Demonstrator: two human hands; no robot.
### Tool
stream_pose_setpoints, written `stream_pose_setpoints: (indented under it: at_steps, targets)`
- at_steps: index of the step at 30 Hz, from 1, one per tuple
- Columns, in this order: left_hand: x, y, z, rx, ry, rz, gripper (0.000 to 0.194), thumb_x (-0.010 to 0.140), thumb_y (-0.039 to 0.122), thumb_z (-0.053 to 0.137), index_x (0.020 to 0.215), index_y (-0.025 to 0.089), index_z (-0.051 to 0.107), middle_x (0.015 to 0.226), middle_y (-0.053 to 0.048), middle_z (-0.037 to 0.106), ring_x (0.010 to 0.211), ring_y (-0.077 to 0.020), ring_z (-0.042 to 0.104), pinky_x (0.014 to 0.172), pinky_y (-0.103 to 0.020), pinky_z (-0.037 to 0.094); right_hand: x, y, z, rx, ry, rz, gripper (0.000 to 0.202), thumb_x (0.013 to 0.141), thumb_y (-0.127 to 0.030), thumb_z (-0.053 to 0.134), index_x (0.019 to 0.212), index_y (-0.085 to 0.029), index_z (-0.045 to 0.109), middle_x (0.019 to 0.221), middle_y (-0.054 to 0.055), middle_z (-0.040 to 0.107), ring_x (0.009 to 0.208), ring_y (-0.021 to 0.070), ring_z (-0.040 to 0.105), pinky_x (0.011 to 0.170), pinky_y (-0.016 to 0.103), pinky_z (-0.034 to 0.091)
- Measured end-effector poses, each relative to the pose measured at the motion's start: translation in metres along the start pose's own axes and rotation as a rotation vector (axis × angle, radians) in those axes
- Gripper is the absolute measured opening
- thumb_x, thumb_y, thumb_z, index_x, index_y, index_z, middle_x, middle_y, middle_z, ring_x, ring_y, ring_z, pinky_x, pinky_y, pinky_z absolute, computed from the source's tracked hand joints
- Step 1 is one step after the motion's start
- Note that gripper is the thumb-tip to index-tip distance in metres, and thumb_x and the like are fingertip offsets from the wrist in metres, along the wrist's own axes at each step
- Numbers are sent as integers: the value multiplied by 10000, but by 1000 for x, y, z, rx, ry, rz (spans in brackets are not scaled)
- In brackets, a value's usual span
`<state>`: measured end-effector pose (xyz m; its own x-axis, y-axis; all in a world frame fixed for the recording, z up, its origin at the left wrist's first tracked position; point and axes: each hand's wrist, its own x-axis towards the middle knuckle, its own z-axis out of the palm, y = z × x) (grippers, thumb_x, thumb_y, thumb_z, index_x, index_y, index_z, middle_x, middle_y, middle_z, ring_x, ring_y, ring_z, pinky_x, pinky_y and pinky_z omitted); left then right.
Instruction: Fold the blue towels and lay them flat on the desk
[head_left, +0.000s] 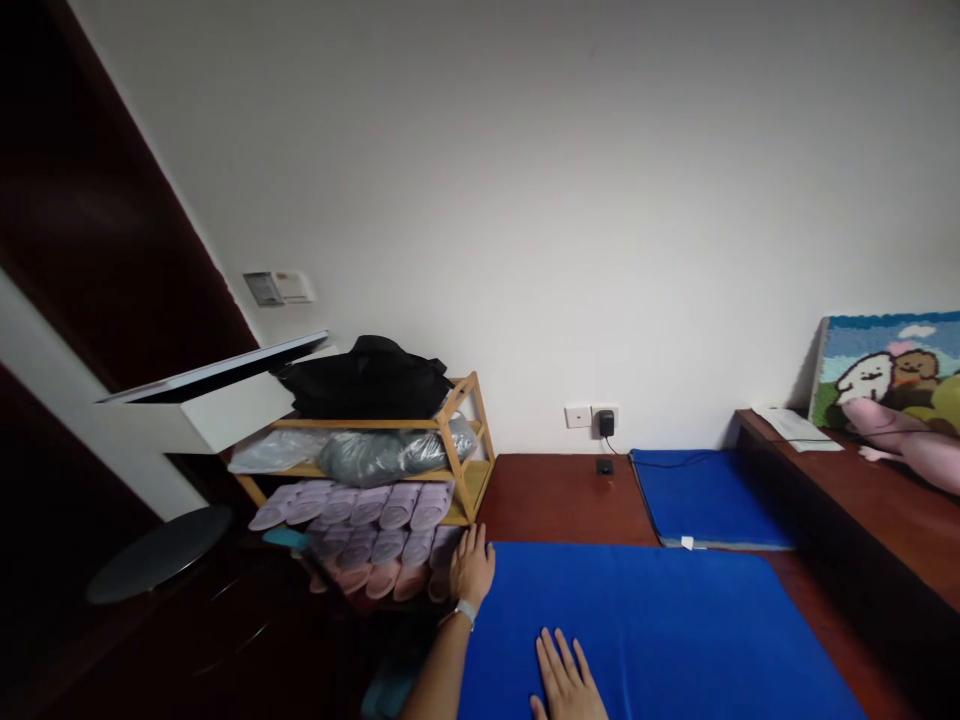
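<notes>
A large blue mat [675, 620] lies flat over a reddish-brown wooden surface, with a faint crease running along its middle. My left hand [472, 568] rests at the mat's far left corner, fingers stretched forward, a pale band around the wrist. Nearer to me, my right hand [566, 678] is spread flat on the mat, left of the crease, and holds nothing. The bottom of the right hand is cut off by the frame.
Left stands a wooden rack [469, 480] with several slippers [397, 508], plastic-wrapped items and a black bag [367, 380]. A white box [217, 405] juts out beside it, above a round stool [161, 555]. Behind are a smaller blue mat [705, 495] and a plugged-in adapter [606, 424]. A raised ledge [892, 500] runs right.
</notes>
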<state>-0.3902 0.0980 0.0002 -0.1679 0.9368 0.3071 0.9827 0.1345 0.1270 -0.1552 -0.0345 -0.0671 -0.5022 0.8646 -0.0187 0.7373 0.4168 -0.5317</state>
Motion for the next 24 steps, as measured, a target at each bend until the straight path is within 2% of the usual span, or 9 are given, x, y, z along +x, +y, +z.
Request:
stream_pose_setpoints:
  at_steps: [4, 7, 9, 11, 15, 17, 19, 22, 24]
  targets:
    - [-30, 3, 13, -50, -6, 155, 468, 1017, 271, 351, 1398, 247, 621, 1424, -81, 640, 1307, -239, 570, 1100, -392, 439, -5, -3, -4, 25, -21, 2, 674, 1012, -588, 340, 1599, -302, 172, 1666, -25, 135, 1556, 311, 175, 1289, 567, 188]
    - [-46, -4, 21, -59, -53, 183, 473, 1025, 357, 377, 1440, 262, 585, 1525, -73, 565, 1417, -255, 486, 1172, -434, 377, -11, -7, -12, 44, 3, -19, 660, 1025, -609, 266, 1598, -318, 118, 1671, -50, 96, 1564, 295, 141, 1295, 567, 160]
    - [-41, -13, 21, -49, -102, 133, 493, 1018, 401, 403, 1474, 282, 545, 1582, -63, 505, 1466, -262, 430, 1197, -472, 341, -13, -9, -15, 47, -4, -15, 653, 1026, -623, 235, 1595, -328, 112, 1671, -59, 97, 1566, 289, 135, 1295, 569, 156]
    - [-28, -20, 18, -37, -124, 74, 489, 1015, 400, 403, 1462, 275, 558, 1568, -75, 522, 1442, -266, 464, 1178, -487, 364, -14, -9, -16, 45, -16, -3, 655, 1023, -635, 229, 1593, -333, 114, 1671, -60, 104, 1566, 288, 137, 1294, 572, 157]
    - [-21, -12, 4, -24, -72, 33, 487, 1025, 320, 343, 1411, 178, 603, 1511, -147, 571, 1389, -288, 517, 1142, -496, 410, -15, -10, -16, 42, 9, -27, 629, 1034, -607, 229, 1589, -352, 80, 1675, -67, 99, 1565, 279, 146, 1292, 570, 166]
    - [-44, -1, -1, -43, -58, 99, 467, 1030, 309, 348, 1393, 206, 622, 1521, -110, 567, 1415, -265, 492, 1175, -465, 389, -17, -11, -18, 33, 36, -39, 613, 1045, -577, 223, 1591, -342, 74, 1679, -61, 97, 1567, 266, 142, 1295, 553, 160]
    - [-83, 9, -3, -87, -67, 231, 449, 1042, 345, 361, 1404, 268, 616, 1548, -52, 546, 1442, -241, 465, 1199, -441, 377, -20, -14, -22, 14, 45, -39, 604, 1054, -547, 205, 1598, -312, 88, 1684, -39, 100, 1571, 256, 129, 1298, 540, 139]
    - [-146, 15, -7, -123, -124, 415, 480, 1055, 417, 365, 1524, 379, 461, 1627, 16, 439, 1487, -228, 407, 1229, -463, 347, -23, -20, -29, -12, 19, -27, 607, 1061, -509, 150, 1610, -253, 124, 1689, 3, 100, 1577, 246, 91, 1299, 535, 92]
    - [-173, 13, -11, -99, -169, 430, 529, 1054, 455, 371, 1580, 424, 326, 1666, 28, 365, 1516, -238, 357, 1245, -495, 311, -23, -24, -34, -21, 2, -28, 623, 1059, -500, 127, 1615, -220, 134, 1692, 25, 96, 1580, 238, 65, 1298, 530, 71]
